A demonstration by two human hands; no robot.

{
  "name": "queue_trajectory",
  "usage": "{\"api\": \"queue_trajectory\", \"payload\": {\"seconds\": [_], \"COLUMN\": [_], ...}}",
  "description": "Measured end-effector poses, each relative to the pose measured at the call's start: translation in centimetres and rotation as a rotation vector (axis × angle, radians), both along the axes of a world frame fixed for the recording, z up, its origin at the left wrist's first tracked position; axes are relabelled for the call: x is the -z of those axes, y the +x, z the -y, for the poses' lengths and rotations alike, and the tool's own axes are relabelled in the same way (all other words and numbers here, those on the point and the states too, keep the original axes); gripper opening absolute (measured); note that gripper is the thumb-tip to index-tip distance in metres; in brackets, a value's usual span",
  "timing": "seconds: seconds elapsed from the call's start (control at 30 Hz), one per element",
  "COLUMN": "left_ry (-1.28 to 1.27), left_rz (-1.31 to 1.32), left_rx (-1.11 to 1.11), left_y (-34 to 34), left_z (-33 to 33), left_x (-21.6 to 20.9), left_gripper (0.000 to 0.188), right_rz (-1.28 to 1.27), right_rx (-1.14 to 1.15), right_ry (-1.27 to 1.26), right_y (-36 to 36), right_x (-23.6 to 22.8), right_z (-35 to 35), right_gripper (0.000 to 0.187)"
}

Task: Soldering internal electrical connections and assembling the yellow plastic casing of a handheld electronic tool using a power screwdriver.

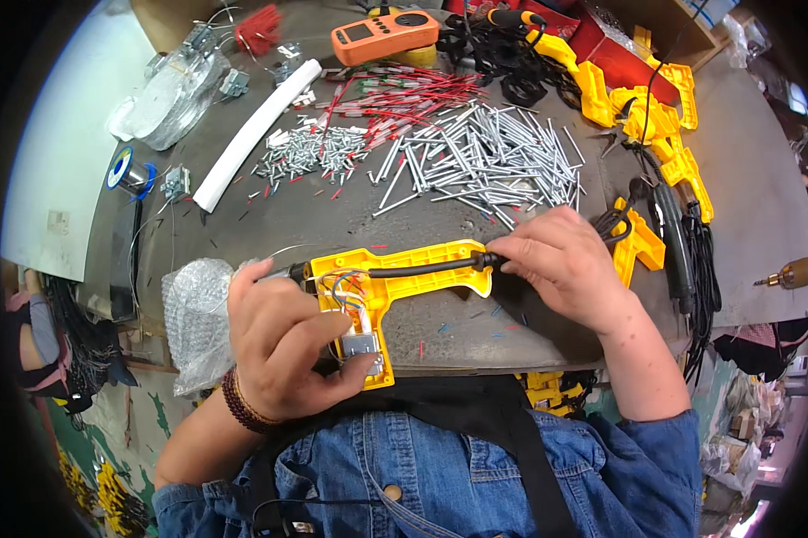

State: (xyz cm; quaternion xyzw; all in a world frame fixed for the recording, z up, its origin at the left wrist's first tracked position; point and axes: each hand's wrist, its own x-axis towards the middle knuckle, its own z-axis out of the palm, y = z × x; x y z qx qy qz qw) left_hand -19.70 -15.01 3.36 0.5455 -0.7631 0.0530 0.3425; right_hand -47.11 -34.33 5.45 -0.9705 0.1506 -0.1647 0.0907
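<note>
– "Fingers (525, 251), pls?"
– "R hand's (570, 273) pinched, L hand's (283, 354) curled, thumb apart; L grip can't be told."
– "On what?"
– "Nr edge of grey workbench (332, 224): yellow pistol-shaped housing half (435, 255) laid open; blk cable (422, 268) seated, pinched at R end; boxy grey module (361, 344) touched by L thumb."

At frame centre, a cable (422, 267) lies in a tool housing (435, 285) by the bench's (745, 269) near edge; behind, screws (305, 154) sit left of long bolts (512, 157), a wire spool (131, 173) upper left.
</note>
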Motion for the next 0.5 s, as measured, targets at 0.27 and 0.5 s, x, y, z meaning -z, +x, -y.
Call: {"api": "queue_trajectory", "payload": {"seconds": [0.27,0.5], "left_ry": [0.248,0.340], "left_rz": [0.237,0.234], "left_rx": [0.016,0.018], "left_y": [-1.3,-1.3], "left_z": [1.2,1.8], "left_x": [-2.6,-2.8], "left_gripper": [0.068,0.064], "right_rz": [0.055,0.028], "right_rx": [0.089,0.055], "right_ry": [-0.147,-0.126], "right_y": [-1.7,-1.2], "right_x": [0.4,1.4], "right_z": [0.5,-0.1], "right_gripper": [0.024,0.023]}}
